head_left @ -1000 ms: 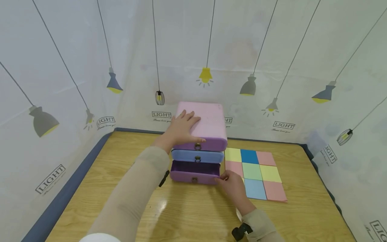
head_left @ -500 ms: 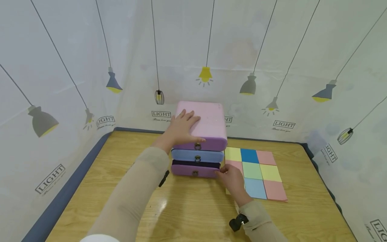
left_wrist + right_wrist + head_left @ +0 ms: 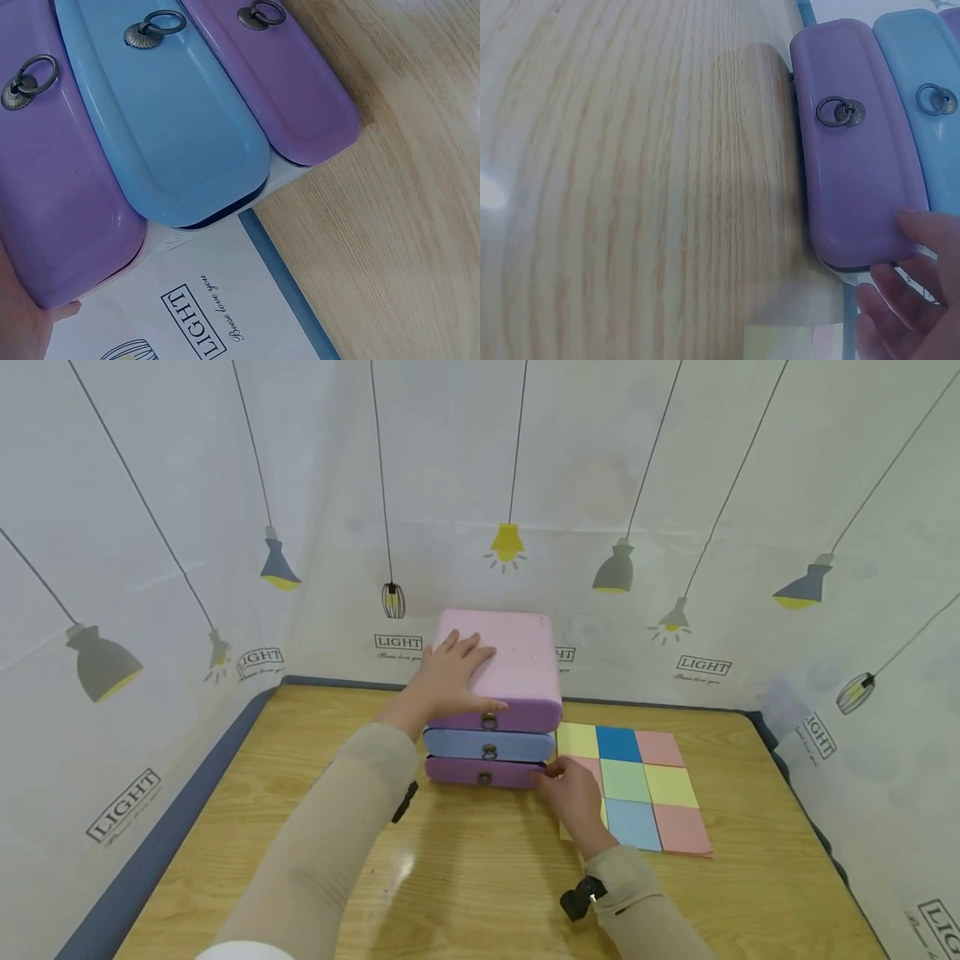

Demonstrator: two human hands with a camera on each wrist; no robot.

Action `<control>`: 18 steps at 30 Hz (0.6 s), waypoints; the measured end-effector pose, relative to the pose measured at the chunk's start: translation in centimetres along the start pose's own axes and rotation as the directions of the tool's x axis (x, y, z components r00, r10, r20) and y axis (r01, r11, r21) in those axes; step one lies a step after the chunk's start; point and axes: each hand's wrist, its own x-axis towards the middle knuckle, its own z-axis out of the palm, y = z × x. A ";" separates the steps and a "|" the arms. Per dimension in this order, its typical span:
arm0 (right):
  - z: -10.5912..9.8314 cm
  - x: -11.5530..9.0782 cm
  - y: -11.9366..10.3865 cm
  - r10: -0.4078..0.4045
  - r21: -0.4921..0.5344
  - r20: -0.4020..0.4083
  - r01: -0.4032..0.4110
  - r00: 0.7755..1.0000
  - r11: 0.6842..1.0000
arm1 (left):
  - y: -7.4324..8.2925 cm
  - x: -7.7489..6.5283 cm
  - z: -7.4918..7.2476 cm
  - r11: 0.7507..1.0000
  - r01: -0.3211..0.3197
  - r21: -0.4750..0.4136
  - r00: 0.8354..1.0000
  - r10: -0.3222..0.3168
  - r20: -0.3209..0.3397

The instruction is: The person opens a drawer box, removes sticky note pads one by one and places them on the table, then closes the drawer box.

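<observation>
A small chest of drawers (image 3: 517, 652) with a pink top stands at the back of the table, its fronts purple, blue and purple. My left hand (image 3: 453, 681) lies on the chest's top, fingers spread and straight. At the right end of the bottom purple drawer (image 3: 457, 771), my right hand (image 3: 573, 795) pinches the corner. In the right wrist view, the thumb (image 3: 919, 221) touches that drawer's front while the other fingers curl beside its end. The blue drawer (image 3: 169, 112) and the top purple drawer (image 3: 60, 172) appear nearly flush, with ring pulls on their fronts.
A mat of coloured squares (image 3: 626, 781) lies right of the chest, partly behind my right hand. The wooden table (image 3: 442, 877) extends in front. Behind it and at both sides hangs a white cloth (image 3: 337, 527) printed with lamps.
The bottom drawer has slid back into the chest from well pulled out to almost closed. My right hand has moved forward with it. My left hand has stayed on the top.
</observation>
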 end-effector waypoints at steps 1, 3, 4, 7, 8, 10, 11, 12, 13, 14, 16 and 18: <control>0.0 0.0 0.0 -0.003 0.001 -0.008 0.003 1.000 1.000 | 0.0 0.0 0.0 1.000 0.000 -0.001 1.000 0.000 -0.001; 0.1 0.1 0.0 -0.015 0.003 -0.030 0.015 0.999 1.000 | 0.0 0.1 0.0 1.000 -0.001 0.000 1.000 0.001 -0.006; 0.1 0.2 0.1 -0.021 0.007 -0.038 0.021 0.999 1.000 | 0.0 0.1 0.0 1.000 -0.002 0.001 1.000 0.002 -0.008; 0.4 0.3 0.3 -0.033 0.008 -0.059 0.034 0.998 0.999 | 0.0 0.1 0.0 1.000 -0.003 0.003 1.000 0.003 -0.008; 0.5 0.3 0.4 -0.037 0.010 -0.065 0.038 0.997 0.999 | 0.0 0.1 0.0 1.000 -0.003 0.004 1.000 0.003 -0.008; 0.6 0.3 0.5 -0.036 0.013 -0.073 0.037 0.997 0.999 | 0.0 0.0 0.0 1.000 -0.002 0.005 1.000 0.002 -0.005; 0.7 0.3 0.5 -0.033 0.015 -0.078 0.034 0.996 0.999 | 0.0 0.0 0.0 1.000 -0.001 0.004 1.000 0.001 -0.004; 0.7 0.3 0.5 -0.030 0.016 -0.081 0.031 0.996 0.999 | 0.0 0.0 0.0 1.000 0.000 0.005 1.000 0.000 -0.003; 0.7 0.2 0.4 -0.025 0.020 -0.085 0.026 0.996 0.999 | 0.0 0.0 0.0 1.000 0.001 0.007 1.000 -0.001 -0.002; 0.7 0.2 0.4 -0.020 0.023 -0.090 0.023 0.996 0.999 | 0.0 0.0 0.1 1.000 0.001 0.008 1.000 -0.001 -0.001; 0.7 0.2 0.3 -0.018 0.024 -0.096 0.020 0.995 1.000 | 0.0 0.0 0.1 1.000 0.002 0.013 1.000 -0.002 -0.001; 0.7 0.2 0.2 -0.021 0.025 -0.099 0.023 0.995 0.999 | 0.0 0.0 0.2 1.000 -0.001 0.015 1.000 0.001 -0.002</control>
